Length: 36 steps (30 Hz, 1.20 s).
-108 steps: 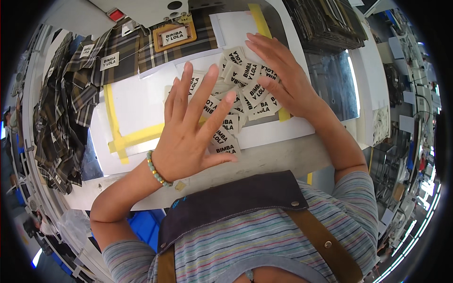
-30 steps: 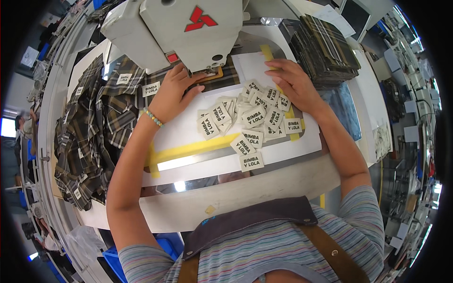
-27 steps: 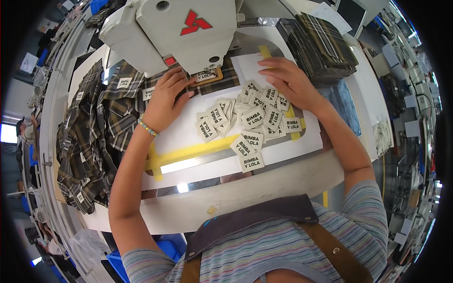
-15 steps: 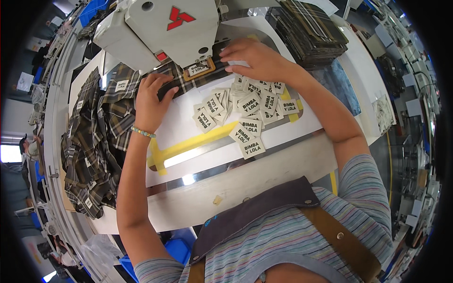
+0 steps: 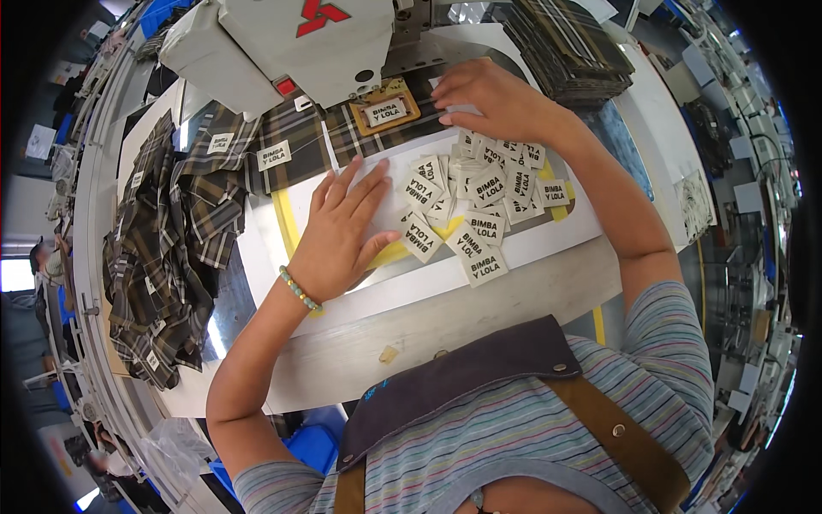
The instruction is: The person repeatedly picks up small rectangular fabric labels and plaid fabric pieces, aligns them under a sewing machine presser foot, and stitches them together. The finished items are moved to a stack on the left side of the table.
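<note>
My left hand (image 5: pixel 349 224) lies palm down with fingers spread on a white sheet (image 5: pixel 338 295), its fingertips close to a strip of dark plaid fabric (image 5: pixel 312 146). My right hand (image 5: pixel 497 104) rests at the fabric's right end, fingers curled. A small white label (image 5: pixel 463 109) shows between its thumb and fingers. A tan clamp frame (image 5: pixel 368 125) sits on the fabric around a printed label (image 5: pixel 386 112), below the white sewing machine head (image 5: pixel 282 38). Another printed label (image 5: pixel 274 155) lies flat on the fabric to the left. Loose labels (image 5: pixel 489 188) are heaped below my right hand.
Crumpled plaid pieces with labels (image 5: pixel 163 248) hang over the table's left side. A tall stack of plaid pieces (image 5: pixel 569 51) stands at back right. Yellow tape (image 5: pixel 287 218) edges the sheet. A blue bin (image 5: pixel 312 450) is below the table.
My left hand has moved off the fabric toward me and right, uncovering the label there. Clamp frame, sheet and label heap have shifted right. My right hand has moved right too.
</note>
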Each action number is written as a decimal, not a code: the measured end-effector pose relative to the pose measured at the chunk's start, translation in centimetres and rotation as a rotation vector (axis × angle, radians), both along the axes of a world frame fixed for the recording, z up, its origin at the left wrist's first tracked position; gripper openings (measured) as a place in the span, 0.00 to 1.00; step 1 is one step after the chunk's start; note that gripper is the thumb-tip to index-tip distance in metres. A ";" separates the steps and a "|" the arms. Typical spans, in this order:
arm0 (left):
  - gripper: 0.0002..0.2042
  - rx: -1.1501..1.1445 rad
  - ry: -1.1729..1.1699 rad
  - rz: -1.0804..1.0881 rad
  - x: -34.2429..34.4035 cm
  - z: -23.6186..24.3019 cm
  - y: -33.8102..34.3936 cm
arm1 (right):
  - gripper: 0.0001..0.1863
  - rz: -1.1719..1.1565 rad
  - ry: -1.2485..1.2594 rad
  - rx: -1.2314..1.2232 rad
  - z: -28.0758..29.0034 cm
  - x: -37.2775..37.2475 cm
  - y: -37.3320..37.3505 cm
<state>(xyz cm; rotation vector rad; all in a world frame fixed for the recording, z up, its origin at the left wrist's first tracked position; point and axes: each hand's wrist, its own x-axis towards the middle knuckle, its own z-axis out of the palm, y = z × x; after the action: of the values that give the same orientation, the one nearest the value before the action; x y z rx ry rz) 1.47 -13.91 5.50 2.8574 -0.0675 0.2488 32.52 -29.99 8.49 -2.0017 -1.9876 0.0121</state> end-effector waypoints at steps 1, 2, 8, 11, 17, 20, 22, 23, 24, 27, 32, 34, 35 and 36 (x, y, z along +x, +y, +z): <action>0.29 0.008 -0.005 0.008 0.0 0.6 0.0 | 0.19 -0.009 -0.004 0.009 0.0 -0.4 -0.3; 0.27 0.016 -0.009 0.015 0.1 0.8 0.0 | 0.19 -0.004 0.005 0.017 -0.1 -0.6 -0.5; 0.22 -0.030 -0.263 0.230 3.0 -1.0 5.4 | 0.21 0.051 -0.130 -0.064 0.2 -2.3 0.6; 0.24 -0.097 -0.253 0.356 4.7 -2.3 6.8 | 0.23 0.036 -0.241 -0.081 -0.3 -2.8 1.1; 0.20 -0.126 -0.293 0.419 7.3 -3.0 8.3 | 0.23 0.001 -0.191 -0.058 -0.3 -2.5 1.4; 0.15 -0.299 -0.344 0.460 7.8 -3.7 9.1 | 0.20 0.011 -0.212 -0.001 0.0 -3.0 1.3; 0.11 -0.377 -0.375 0.459 7.6 -3.7 9.1 | 0.15 0.027 -0.254 0.083 -0.2 -3.6 1.4; 0.10 -0.416 -0.392 0.451 7.8 -3.5 9.0 | 0.12 0.040 -0.340 0.149 -0.9 -3.2 1.6; 0.09 -0.425 -0.391 0.426 7.9 -3.5 9.1 | 0.09 0.054 -0.427 0.216 -1.9 -2.4 2.0; 0.07 -0.444 -0.341 0.374 7.1 -3.5 9.4 | 0.05 0.164 -0.440 0.240 -2.1 -2.3 2.0; 0.06 -0.371 -0.288 0.286 3.4 -2.0 9.4 | 0.06 0.238 -0.310 0.301 -0.6 -5.4 0.8; 0.07 -0.225 -0.283 0.329 0.7 -2.1 10.8 | 0.07 0.179 -0.227 0.336 -0.4 -5.6 0.5; 0.07 -0.140 -0.299 0.357 -0.5 -2.3 11.8 | 0.08 0.145 -0.203 0.305 -0.3 -5.3 0.2; 0.07 -0.054 -0.315 0.384 -1.7 -2.4 12.8 | 0.10 0.112 -0.178 0.273 -0.2 -4.8 -0.1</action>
<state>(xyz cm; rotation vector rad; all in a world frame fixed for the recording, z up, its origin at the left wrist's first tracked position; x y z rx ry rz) -0.24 -1.13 3.07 2.7289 0.4227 0.7627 27.77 -30.12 8.29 -1.7696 -2.0766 -0.4038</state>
